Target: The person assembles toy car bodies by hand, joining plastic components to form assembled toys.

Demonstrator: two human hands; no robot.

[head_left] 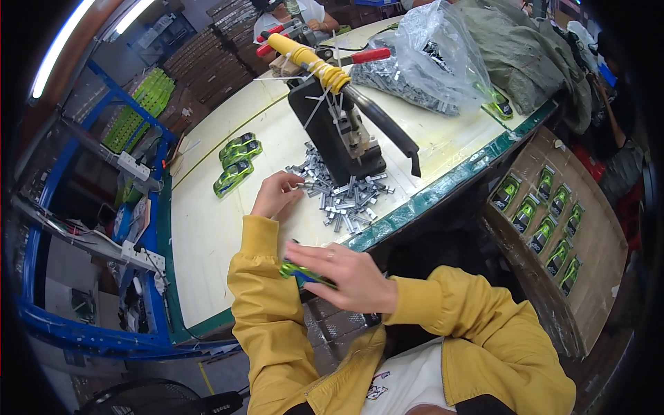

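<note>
My right hand (349,277) is wrapped over a shiny green car-shaped shell (296,271) with some blue on it, held low in front of me, above my left forearm. Most of the shell is hidden by the fingers. My left hand (275,196) reaches to the near left edge of a loose pile of small silver metal pieces (342,200). Its thumb and fingers are pinched together on what looks like one small metal piece (301,185). Behind the pile stands a black hand press (321,128) with a yellow-wrapped part (304,59) and a long dark lever (387,124).
Several green car shells (235,176) lie on the pale table (207,256) at left. A clear bag (429,62) of metal pieces sits at the far right. More shells lie in a cardboard box (595,277) at right. Another person (315,17) sits across the table.
</note>
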